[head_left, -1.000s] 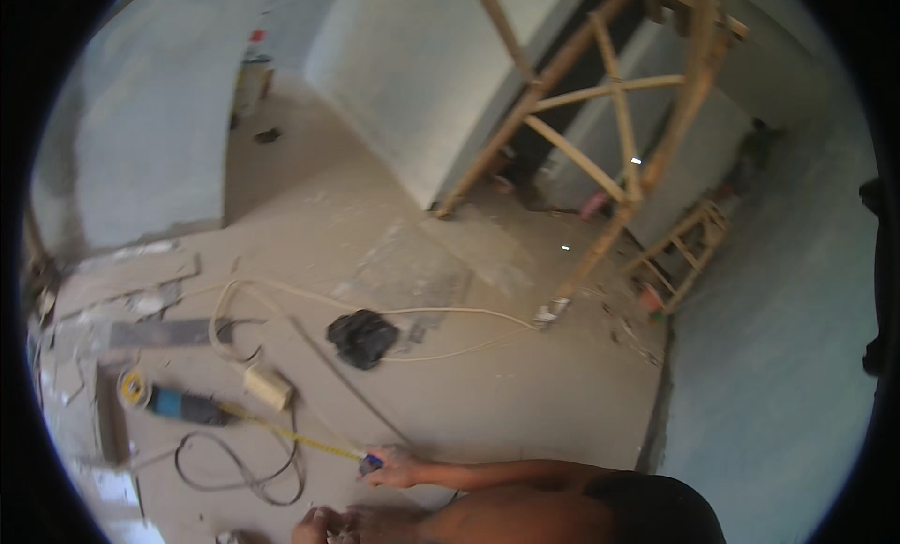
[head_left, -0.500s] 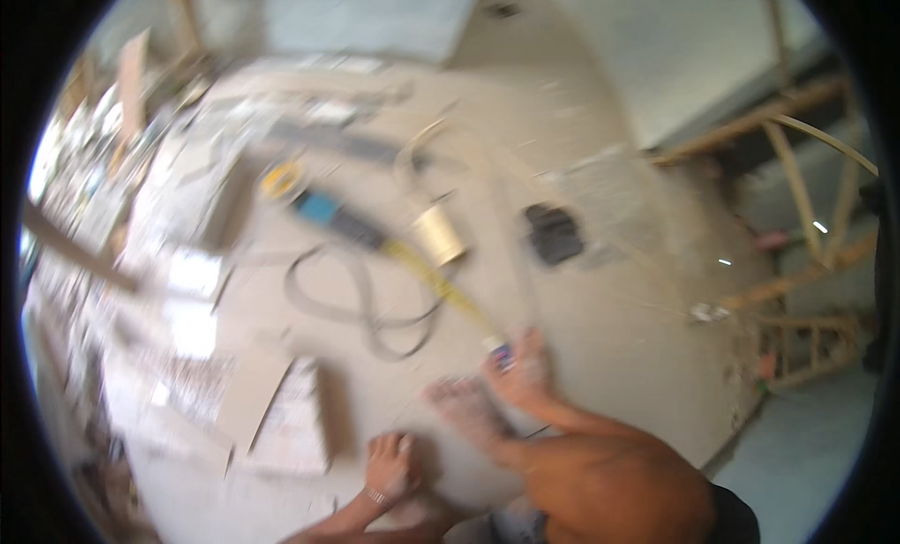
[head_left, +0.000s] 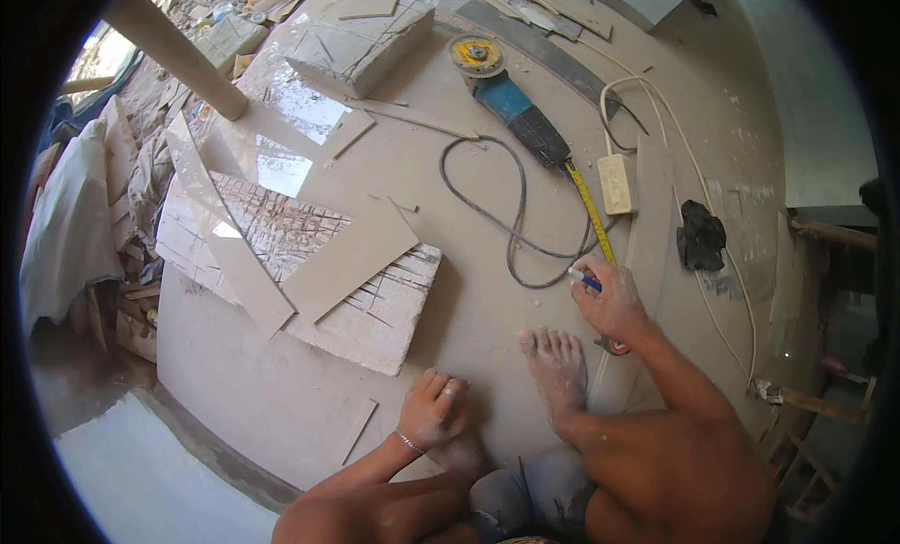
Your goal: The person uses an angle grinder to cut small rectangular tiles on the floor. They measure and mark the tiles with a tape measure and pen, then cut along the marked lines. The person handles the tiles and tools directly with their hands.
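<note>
Blue-and-white pen [head_left: 585,280] was gripped between the thumb and fingers of the right hand [head_left: 607,296], just beyond the right foot [head_left: 555,366]. Nearer, the left hand [head_left: 434,411] was by the left foot [head_left: 461,453], fingers curled closed; I could not tell whether they held anything. A round red-and-dark object [head_left: 612,345], perhaps the tape's case, showed partly under the right wrist. Left of the hands, a pale scored slab [head_left: 370,324] bore two flat strips [head_left: 352,258]. Yellow tape [head_left: 588,199] ran from the right hand to the rear of a teal-and-black grinder [head_left: 530,122]; whether the fingers also held it was hidden. Farther off lay a grey block [head_left: 361,52].

Since a second earlier, the view had swung left, bringing the slab in and the grinder toward the middle. The tape had kept its line from hand to grinder, so its layout seemed undisturbed. Its graduations were too small to read, and no label was legible.
</note>
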A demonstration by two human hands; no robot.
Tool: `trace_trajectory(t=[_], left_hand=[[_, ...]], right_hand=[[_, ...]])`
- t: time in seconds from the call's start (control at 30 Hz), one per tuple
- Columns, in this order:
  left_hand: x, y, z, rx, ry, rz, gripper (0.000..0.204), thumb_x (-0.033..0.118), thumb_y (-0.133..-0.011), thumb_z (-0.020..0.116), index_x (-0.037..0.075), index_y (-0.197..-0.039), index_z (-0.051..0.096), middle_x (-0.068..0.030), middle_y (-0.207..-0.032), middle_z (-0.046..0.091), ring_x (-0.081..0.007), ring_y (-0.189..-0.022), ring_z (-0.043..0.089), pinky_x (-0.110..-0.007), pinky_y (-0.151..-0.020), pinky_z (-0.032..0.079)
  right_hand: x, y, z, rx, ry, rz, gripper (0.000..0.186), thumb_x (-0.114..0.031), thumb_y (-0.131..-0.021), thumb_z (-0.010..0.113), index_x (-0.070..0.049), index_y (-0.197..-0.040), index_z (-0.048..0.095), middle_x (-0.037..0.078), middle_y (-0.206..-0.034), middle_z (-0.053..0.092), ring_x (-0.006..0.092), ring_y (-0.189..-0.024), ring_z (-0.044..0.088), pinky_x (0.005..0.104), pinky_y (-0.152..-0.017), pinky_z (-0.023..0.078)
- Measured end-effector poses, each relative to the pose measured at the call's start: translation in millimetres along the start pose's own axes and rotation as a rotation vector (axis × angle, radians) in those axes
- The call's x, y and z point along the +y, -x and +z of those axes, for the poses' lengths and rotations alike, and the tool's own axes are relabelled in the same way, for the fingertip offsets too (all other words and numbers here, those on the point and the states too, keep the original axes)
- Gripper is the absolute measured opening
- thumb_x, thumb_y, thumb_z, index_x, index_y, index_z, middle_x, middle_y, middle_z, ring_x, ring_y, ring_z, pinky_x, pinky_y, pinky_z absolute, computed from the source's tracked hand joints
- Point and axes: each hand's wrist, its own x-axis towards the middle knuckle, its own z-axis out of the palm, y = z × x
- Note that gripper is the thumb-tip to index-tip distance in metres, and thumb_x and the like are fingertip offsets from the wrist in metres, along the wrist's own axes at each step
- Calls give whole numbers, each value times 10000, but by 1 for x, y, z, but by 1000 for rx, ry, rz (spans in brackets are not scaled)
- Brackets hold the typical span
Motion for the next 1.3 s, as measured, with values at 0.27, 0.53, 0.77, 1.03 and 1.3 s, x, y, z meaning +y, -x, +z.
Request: trace_trajectory(t=[0.27, 0.53, 0.77, 1.03, 1.3], left_hand=[[5, 44, -14, 121, 41, -210, 284, 48, -756, 816, 59, -1010, 689, -120, -862, 613, -343, -756, 621, -432, -669, 503], [30, 25, -8, 80, -60, -115, 289, 141, -831, 817, 52, -1083, 709, -135, -986, 669, -345, -925, 646, -452, -844, 529], [14, 39, -9, 372, -146, -324, 246, 52, -789, 788, 78, -1001, 667, -96, -966, 645, -326, -913, 623, -439, -810, 478], [-7, 129, -26, 348, -475, -677, 357, 20, -777, 722, 50, -1129, 670, -125, -1032, 658, -357, -999, 629, -492, -882, 474], [-28, 79, -92, 590, -435, -440, 317, 78, -774, 775, 58, -1081, 701, -125, -972, 679, -341, -897, 664, -444, -807, 513]], right_hand=[[53, 46, -7, -592, 622, -207, 290, -258, -851, 782, -49, -1040, 711, 180, -1015, 729, 373, -967, 717, 490, -857, 580], [17, 7, 10, -231, 166, -116, 271, -270, -945, 717, -5, -915, 671, 242, -876, 678, 462, -878, 649, 541, -801, 510], [-13, -12, 9, -167, 199, -259, 293, -278, -1070, 619, -11, -967, 680, 207, -876, 670, 444, -869, 616, 523, -838, 475], [3, -14, 5, -119, 148, -188, 335, -278, -1057, 640, 33, -933, 647, 274, -818, 629, 499, -792, 610, 558, -725, 455], [-24, -21, 17, -279, 55, -253, 323, -260, -1034, 658, 6, -851, 644, 259, -788, 633, 504, -757, 607, 558, -698, 448]])
